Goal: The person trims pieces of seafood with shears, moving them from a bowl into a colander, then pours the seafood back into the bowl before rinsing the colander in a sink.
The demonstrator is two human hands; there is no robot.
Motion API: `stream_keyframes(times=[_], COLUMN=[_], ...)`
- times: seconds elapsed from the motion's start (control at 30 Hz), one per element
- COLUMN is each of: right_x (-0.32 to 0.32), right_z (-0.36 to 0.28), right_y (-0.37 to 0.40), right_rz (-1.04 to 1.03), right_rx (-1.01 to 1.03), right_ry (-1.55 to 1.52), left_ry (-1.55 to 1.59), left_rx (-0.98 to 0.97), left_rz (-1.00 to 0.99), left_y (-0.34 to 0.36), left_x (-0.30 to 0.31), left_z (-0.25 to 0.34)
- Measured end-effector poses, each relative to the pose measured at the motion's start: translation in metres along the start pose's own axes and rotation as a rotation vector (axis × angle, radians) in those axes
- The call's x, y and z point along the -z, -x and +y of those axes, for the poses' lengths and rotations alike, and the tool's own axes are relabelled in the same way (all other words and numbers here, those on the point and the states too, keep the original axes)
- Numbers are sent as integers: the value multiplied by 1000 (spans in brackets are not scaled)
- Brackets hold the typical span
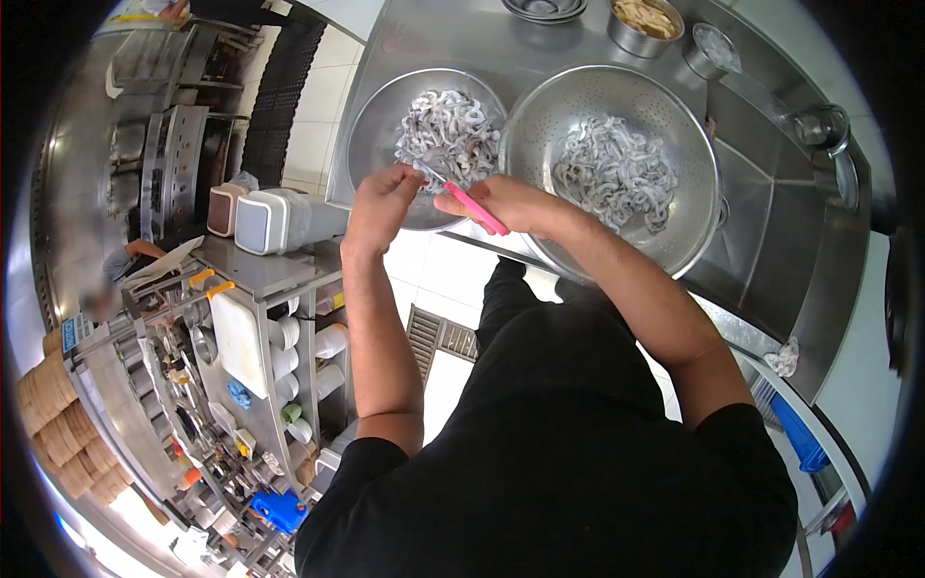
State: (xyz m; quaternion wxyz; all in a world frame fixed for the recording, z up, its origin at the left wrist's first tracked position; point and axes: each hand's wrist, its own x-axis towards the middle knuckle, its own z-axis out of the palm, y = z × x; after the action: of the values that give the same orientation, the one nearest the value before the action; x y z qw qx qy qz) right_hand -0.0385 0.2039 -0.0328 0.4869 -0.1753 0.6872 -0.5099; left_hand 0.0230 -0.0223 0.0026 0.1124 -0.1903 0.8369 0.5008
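Note:
My left hand (383, 204) is closed in a pinch over the near rim of a steel bowl (371, 144), with what looks like a shrimp at the fingertips, mostly hidden. In the bowl lies a heap of raw grey shrimp (448, 125). My right hand (515, 204) is wrapped round a small pink-handled knife (476, 208), its metal blade pointing at the left fingertips. Beneath my right forearm stands a large steel colander (530, 125), holding another pile of raw shrimp (617, 169).
Behind the bowls are stacked steel dishes (544, 10), a pot of yellowish pieces (644, 24) and a small pot with clear plastic (714, 50). A sink (780, 222) lies to the right. White-lidded containers (265, 223) and shelving stand left; another person is at far left.

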Motion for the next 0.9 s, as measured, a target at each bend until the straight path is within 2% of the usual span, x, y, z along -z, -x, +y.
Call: stream_keyframes(times=[0.17, 0.47, 0.77, 0.87, 0.9], right_x=[-2, -1, 4, 5, 4], right_z=[-4, -1, -2, 8, 8], right_y=[5, -2, 1, -6, -6], right_rz=[40, 34, -92, -94, -83], right_rx=[-18, -26, 0, 27, 32], right_ry=[-7, -33, -190, -259, -261], left_ry=[114, 16, -87, -146, -188], left_rx=[40, 60, 32, 65, 7], left_rz=[-15, 17, -133, -115, -72], left_y=[-2, -7, 0, -6, -8], left_x=[0, 5, 3, 5, 5], left_z=[-3, -7, 4, -5, -11])
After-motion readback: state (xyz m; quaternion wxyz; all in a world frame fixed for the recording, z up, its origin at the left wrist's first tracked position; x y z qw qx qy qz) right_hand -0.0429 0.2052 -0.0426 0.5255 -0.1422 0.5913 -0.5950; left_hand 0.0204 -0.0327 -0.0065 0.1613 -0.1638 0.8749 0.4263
